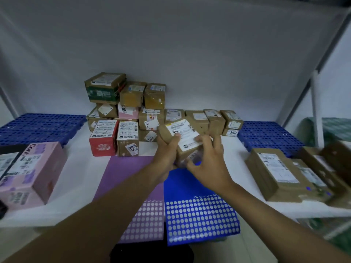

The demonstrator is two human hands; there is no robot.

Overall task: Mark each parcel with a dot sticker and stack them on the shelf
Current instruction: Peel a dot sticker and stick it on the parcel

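Observation:
My left hand (164, 152) grips a small brown cardboard parcel (185, 136) with a white shipping label, held tilted above the white shelf (79, 168). My right hand (208, 160) is at the parcel's right side, its fingers spread and touching the box. Behind the parcel stands a stack of parcels (125, 114) against the back wall, with a lower row of brown boxes (214, 120) to its right. Two dot sticker sheets lie at the shelf's front edge: a purple sheet (140, 205) and a blue sheet (197, 215).
A pink box (36, 173) sits at the front left. Several flat brown parcels (281, 171) lie at the front right. Blue perforated mats (38, 128) (266, 133) cover the shelf's far left and right. A white shelf post (316, 107) stands at the right.

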